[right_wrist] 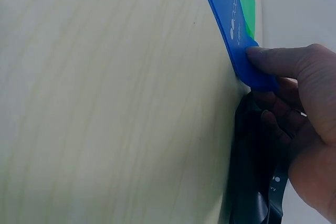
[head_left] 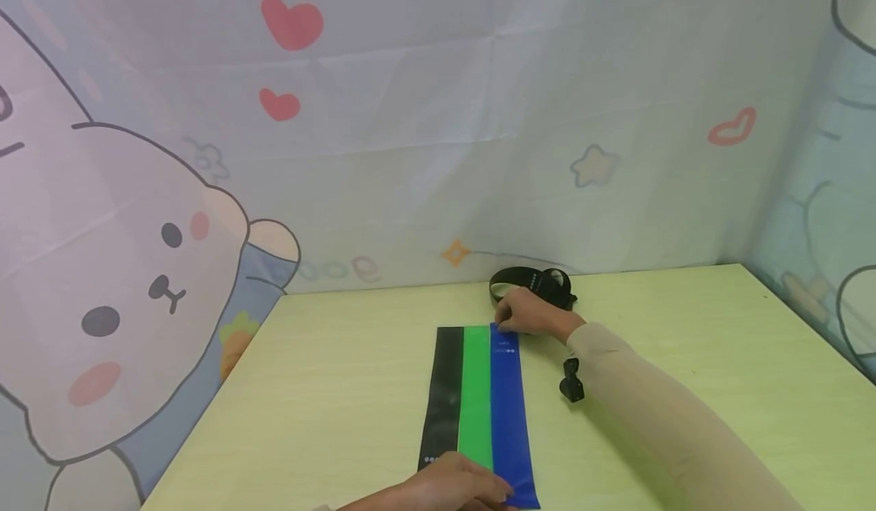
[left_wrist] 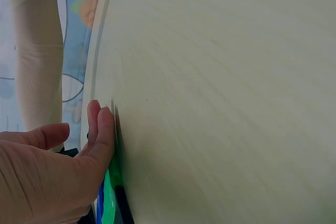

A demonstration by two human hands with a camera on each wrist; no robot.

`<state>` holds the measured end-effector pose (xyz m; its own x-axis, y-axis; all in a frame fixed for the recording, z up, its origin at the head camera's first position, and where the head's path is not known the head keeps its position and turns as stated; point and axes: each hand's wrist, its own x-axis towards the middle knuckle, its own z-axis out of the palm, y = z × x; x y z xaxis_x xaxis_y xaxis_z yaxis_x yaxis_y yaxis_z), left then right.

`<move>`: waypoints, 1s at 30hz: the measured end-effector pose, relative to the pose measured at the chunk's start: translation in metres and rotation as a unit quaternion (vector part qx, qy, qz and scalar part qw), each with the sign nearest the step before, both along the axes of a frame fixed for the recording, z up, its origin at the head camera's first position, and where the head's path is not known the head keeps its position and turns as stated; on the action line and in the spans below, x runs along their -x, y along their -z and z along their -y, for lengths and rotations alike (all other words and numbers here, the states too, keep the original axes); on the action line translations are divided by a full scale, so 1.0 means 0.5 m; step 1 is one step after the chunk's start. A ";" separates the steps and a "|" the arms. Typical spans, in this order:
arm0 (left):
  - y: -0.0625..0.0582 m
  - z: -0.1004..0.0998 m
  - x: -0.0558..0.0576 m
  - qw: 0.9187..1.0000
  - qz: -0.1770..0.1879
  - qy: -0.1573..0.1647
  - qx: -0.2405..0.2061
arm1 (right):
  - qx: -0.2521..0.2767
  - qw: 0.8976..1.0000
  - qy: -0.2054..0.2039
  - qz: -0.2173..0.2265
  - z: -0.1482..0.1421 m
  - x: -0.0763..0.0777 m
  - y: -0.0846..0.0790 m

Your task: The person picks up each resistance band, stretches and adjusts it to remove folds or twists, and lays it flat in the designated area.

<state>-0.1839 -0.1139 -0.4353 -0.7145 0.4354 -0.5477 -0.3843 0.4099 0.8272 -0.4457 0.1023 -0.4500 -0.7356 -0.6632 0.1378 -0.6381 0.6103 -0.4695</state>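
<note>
A black resistance band (head_left: 443, 389), a green resistance band (head_left: 475, 397) and a blue resistance band (head_left: 508, 412) lie flat, lengthwise and side by side. My right hand (head_left: 530, 313) pinches the far end of the blue band (right_wrist: 239, 40), thumb on its upper face. My left hand (head_left: 455, 484) rests over the near ends of the bands, its fingertips on the blue one. Its fingers look straight in the left wrist view, the thumb held apart. Behind my right hand sits a loosely looped black band (head_left: 550, 287), partly hidden by that hand.
The bands lie on a pale wooden table (head_left: 342, 389). A printed cloth (head_left: 411, 115) with hearts and a bear hangs along the table's back and left side. A small black device (head_left: 571, 382) shows below my right wrist.
</note>
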 end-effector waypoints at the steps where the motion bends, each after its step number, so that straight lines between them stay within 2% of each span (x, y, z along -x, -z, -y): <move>1: 0.000 0.000 0.000 1.000 -0.003 0.002 0.001 | 0.000 1.000 0.000 -0.001 0.000 -0.001 0.000; 10: 0.005 -0.002 -0.002 1.000 -0.006 0.009 -0.009 | -0.011 1.000 -0.009 -0.024 0.001 -0.004 -0.004; 17: 0.004 -0.003 -0.003 1.000 -0.017 0.020 -0.013 | -0.019 1.000 -0.005 -0.016 0.002 -0.004 -0.004; 24: 0.002 -0.002 0.000 1.000 -0.005 0.028 -0.014 | -0.029 0.999 -0.010 -0.031 0.001 -0.006 -0.004; 30: 0.002 -0.004 0.000 0.999 -0.002 0.030 -0.012 | -0.023 0.999 -0.008 -0.023 0.000 -0.011 -0.008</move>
